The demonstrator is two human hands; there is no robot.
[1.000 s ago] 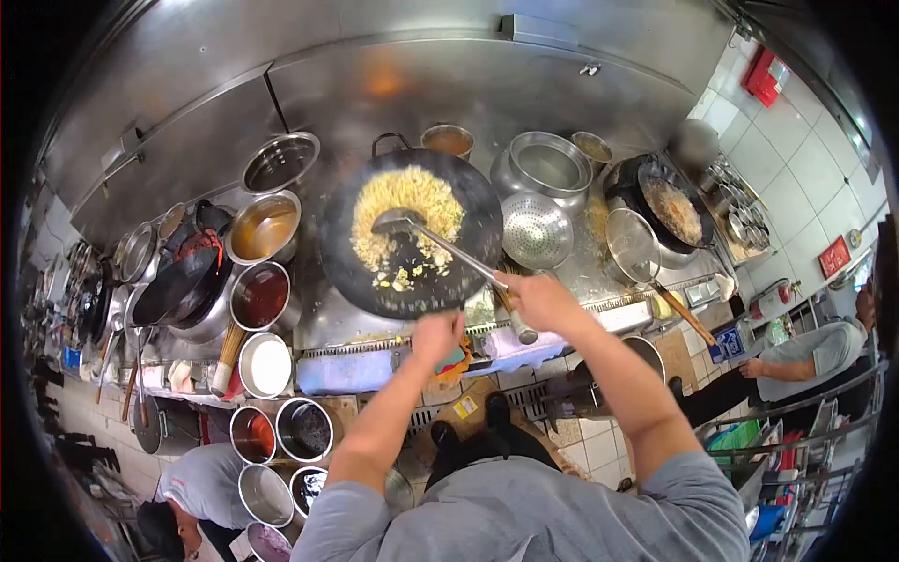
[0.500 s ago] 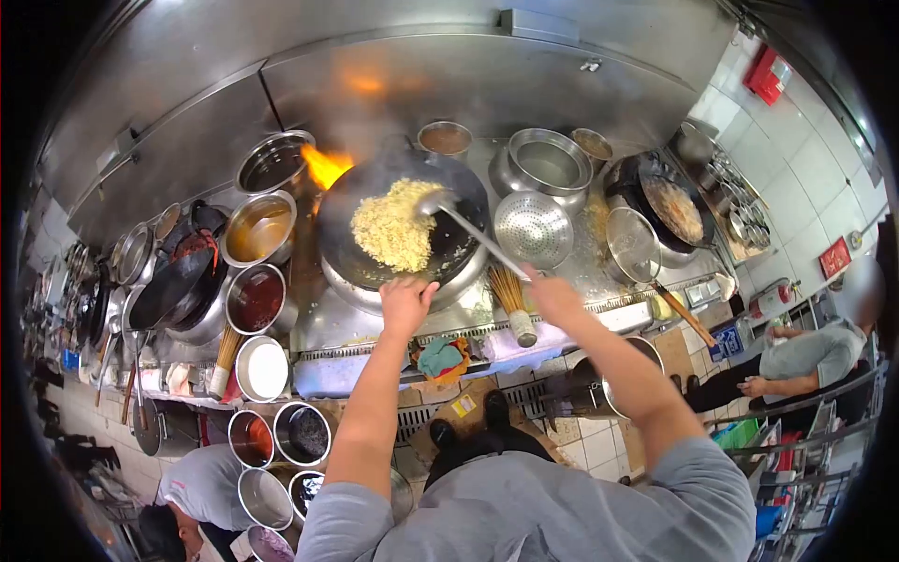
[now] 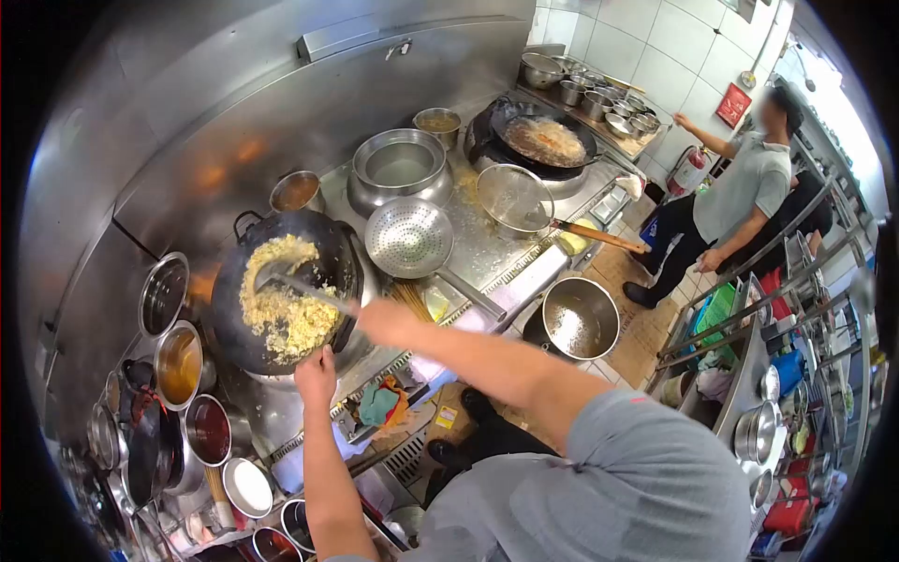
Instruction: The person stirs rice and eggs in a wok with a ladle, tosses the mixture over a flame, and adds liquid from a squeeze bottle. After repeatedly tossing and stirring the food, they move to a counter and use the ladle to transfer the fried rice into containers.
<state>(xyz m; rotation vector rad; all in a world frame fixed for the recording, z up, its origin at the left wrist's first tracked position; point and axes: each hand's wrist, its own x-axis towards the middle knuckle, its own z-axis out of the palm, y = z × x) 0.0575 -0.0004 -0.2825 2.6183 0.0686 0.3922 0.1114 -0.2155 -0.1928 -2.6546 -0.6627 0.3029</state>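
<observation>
My right hand [image 3: 391, 323] is wrapped round the handle of a long metal ladle [image 3: 314, 292]. The ladle's bowl rests among yellow fried rice [image 3: 300, 328], which is spread in a large black wok [image 3: 234, 300]. At the near rim of the wok, my left hand [image 3: 316, 373] is closed on the edge; the exact grip is partly hidden. Right of the wok lies a perforated strainer [image 3: 409, 236], its handle passing beyond my right forearm.
Behind the strainer stands a metal pot of liquid [image 3: 398, 169]. A second wok [image 3: 543, 140] holds bubbling food, with a mesh skimmer [image 3: 515, 199] before it. Bowls of sauce [image 3: 208, 429] line the left. A person [image 3: 749, 187] stands at right, one arm raised.
The view has swung right. My left hand has gone from spread fingers to closed at the wok's rim. The ladle has moved through the rice, now spread differently. The flame is out of sight.
</observation>
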